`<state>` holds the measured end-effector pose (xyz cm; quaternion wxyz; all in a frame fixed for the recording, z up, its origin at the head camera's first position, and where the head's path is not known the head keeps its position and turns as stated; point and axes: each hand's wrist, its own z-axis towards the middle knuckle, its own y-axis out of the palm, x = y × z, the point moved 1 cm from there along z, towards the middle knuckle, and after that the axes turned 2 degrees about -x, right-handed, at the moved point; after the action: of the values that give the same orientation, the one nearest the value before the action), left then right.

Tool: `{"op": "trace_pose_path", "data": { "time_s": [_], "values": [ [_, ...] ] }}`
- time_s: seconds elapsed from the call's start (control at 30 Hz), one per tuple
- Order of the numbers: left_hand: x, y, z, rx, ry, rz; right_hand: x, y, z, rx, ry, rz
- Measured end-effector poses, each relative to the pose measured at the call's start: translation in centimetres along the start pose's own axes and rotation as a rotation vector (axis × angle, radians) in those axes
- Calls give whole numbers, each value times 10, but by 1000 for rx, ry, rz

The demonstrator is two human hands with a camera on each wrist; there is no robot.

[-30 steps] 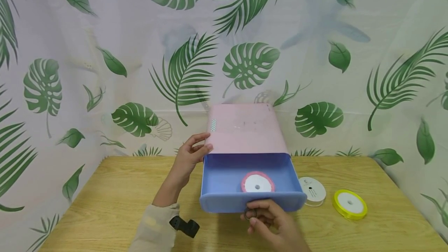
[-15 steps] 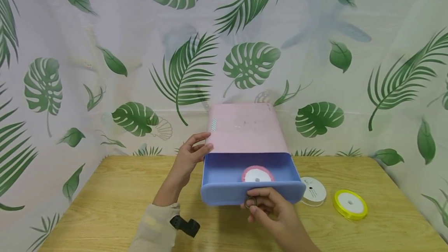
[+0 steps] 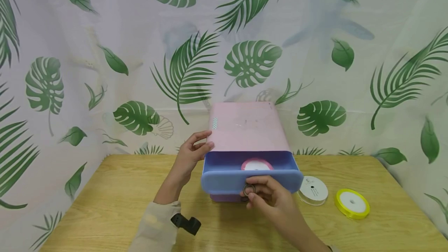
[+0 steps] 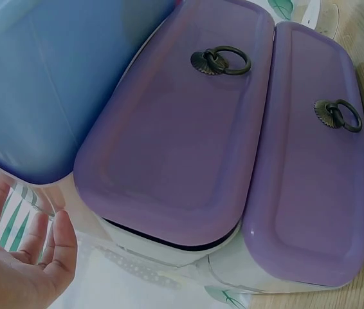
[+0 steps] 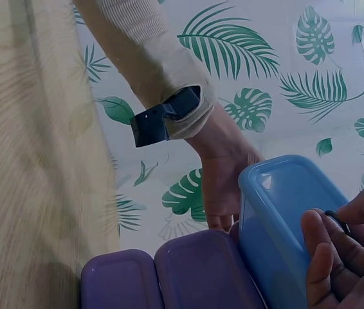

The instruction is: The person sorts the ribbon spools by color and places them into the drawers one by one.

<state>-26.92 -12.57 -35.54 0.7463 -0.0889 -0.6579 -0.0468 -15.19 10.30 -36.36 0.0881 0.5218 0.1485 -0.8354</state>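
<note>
A pink drawer cabinet (image 3: pixel 249 127) stands on the table with its top blue drawer (image 3: pixel 224 182) pulled partly out. Inside that drawer lies a ribbon spool with a pink rim (image 3: pixel 257 163), its near part hidden behind the drawer front. My right hand (image 3: pixel 273 197) pinches the dark metal ring pull (image 3: pixel 249 189) on the drawer front between thumb and fingers. My left hand (image 3: pixel 190 156) rests its fingertips against the cabinet's left side. In the left wrist view, two purple drawers (image 4: pixel 169 135) with shell-shaped ring pulls sit closed below the blue one.
Right of the cabinet lie a white spool (image 3: pixel 312 189) and a yellow-rimmed ribbon spool (image 3: pixel 352 204) on the wooden table (image 3: pixel 133 193). A leaf-patterned curtain (image 3: pixel 189 77) hangs directly behind the cabinet.
The blue drawer has slid inward, away from me, with my right hand following on its ring. Less of the pink-rimmed spool shows, and a purple drawer front appears below. My left hand stays put.
</note>
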Motion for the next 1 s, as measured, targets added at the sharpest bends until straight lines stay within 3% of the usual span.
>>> {"op": "trace_pose_path", "data": {
  "time_s": [0.43, 1.0],
  "values": [
    [-1, 0, 0, 5, -6, -4, 4, -3, 14, 40, 128, 11],
    [-2, -2, 2, -5, -13, -2, 9, -8, 31, 33, 149, -41]
  ]
}}
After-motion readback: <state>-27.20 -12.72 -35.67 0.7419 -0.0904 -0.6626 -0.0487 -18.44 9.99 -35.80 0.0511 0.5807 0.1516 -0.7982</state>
